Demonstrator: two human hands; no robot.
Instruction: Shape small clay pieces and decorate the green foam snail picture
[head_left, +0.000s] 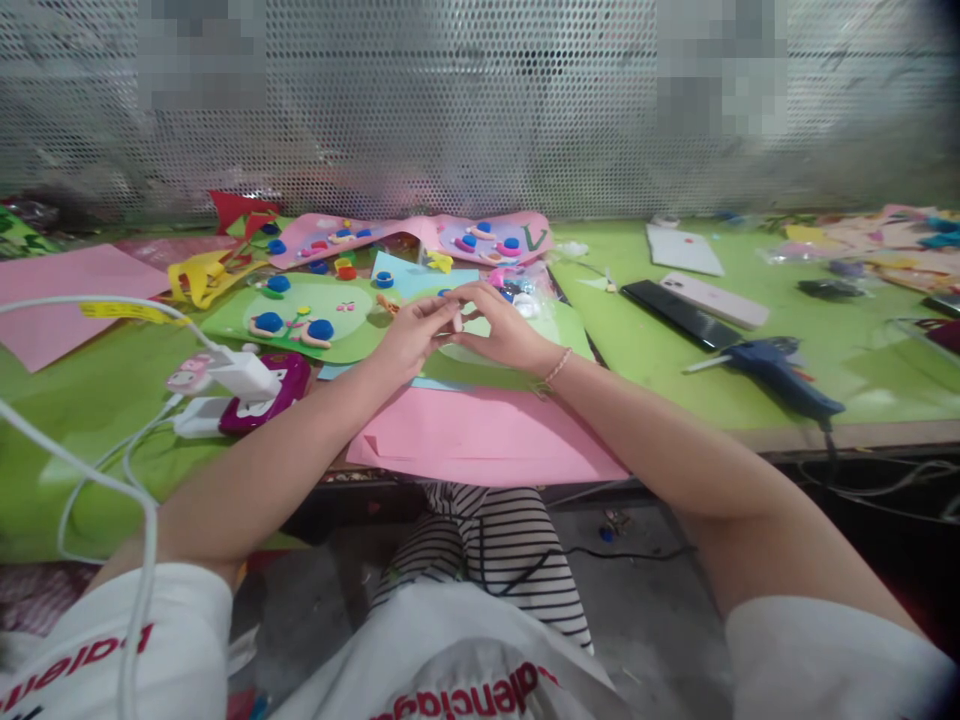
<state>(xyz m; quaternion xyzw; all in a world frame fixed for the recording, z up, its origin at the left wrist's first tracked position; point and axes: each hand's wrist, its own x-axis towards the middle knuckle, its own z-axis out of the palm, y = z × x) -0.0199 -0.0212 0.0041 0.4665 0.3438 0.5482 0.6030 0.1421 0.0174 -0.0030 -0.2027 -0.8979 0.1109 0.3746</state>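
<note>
My left hand (416, 335) and my right hand (499, 325) meet above a green card sheet (217, 325). Between their fingertips is a small pale pink piece (457, 322), which both hands pinch. Blue and skin-toned clay shapes (320, 332) lie on the sheet's left part, with a small green flower stem beside them. Behind my hands, a pink cutout (540, 235) carries more blue and pink clay shapes. Pink paper (487, 440) lies at the table's front edge, below my hands.
On the right are a blue glue gun (784, 375), a black phone (679, 312), a pale phone (716, 298) and a white card (684, 248). On the left, white cables and a charger (246, 373) lie by a purple case (289, 390). A perforated metal panel (465, 110) stands behind.
</note>
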